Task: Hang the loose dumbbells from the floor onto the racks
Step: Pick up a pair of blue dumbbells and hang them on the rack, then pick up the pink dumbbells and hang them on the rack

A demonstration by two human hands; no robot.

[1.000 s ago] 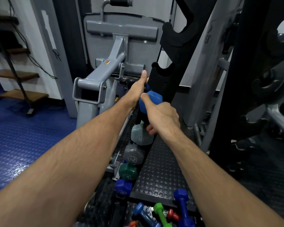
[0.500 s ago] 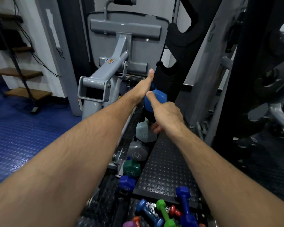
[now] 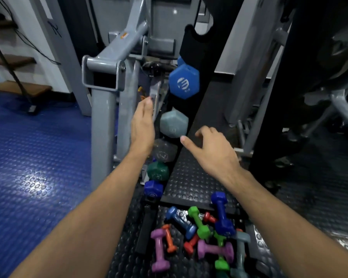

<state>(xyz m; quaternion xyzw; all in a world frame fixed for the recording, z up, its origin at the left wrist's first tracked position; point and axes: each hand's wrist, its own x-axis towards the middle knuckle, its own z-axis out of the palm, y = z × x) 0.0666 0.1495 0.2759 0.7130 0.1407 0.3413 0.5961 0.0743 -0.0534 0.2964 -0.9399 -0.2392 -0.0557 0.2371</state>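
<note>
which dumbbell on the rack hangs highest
The big blue hexagonal dumbbell with the white logo; the pale grey-green, grey, dark green and small navy ones sit below it.

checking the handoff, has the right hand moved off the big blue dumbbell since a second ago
Yes. The right hand has come down off the big blue dumbbell, which hangs on the black rack, and is now open beside the pale grey dumbbell.
</note>
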